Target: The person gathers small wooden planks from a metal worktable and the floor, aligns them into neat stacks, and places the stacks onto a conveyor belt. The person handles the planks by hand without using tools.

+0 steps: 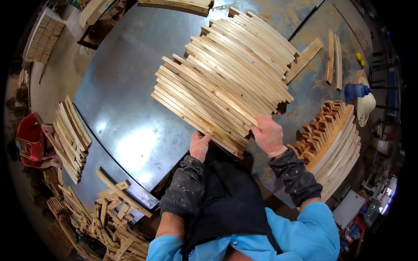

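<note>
A wide row of pale wooden strips (217, 69) lies side by side on the metal table, slanting from upper left to lower right, with uneven ends. My right hand (268, 135), in a pinkish work glove, is closed on the right end of one wooden strip. At the near side of the row, my left hand (200, 146), gloved alike, has its fingers curled against the edge of the front wooden strip (187, 119). Its fingertips are partly hidden.
Right of me stands a stack of wooden pieces (333, 139); beyond are loose strips (334, 61) and a blue bottle (357, 90). Scrap wood (109, 217) is heaped at lower left. Another person (32, 141) handles strips (72, 137) at the metal table's (117, 82) left side.
</note>
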Demonstrator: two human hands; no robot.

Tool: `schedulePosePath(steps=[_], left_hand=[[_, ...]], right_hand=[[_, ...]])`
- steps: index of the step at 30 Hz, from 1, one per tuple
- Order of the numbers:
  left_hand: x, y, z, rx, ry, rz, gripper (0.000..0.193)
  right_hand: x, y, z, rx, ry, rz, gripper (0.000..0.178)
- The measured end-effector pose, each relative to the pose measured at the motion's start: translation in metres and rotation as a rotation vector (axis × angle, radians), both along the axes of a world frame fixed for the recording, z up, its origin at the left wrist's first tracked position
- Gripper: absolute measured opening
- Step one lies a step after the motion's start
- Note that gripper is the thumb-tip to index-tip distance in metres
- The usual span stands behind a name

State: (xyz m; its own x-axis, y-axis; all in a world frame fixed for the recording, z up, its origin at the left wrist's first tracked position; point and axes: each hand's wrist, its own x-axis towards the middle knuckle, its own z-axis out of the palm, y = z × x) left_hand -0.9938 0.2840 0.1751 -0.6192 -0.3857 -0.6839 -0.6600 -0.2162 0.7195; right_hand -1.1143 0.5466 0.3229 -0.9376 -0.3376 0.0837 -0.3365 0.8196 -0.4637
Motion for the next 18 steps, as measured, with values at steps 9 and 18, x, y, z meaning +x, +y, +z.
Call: schedulePosePath(steps=[9,18], left_hand=[[0.008,-0.018,0.063,0.505,0.273,0.464,0.057],[0.047,-0.049,0.061,0.450,0.219,0.662,0.023]], right_hand=[[0.071,-0.011,0.028,-0.120,-0.091,0.123,0.032],[0.105,-0.033,-0.012,-0.047,-0.756,0.343,0.075]])
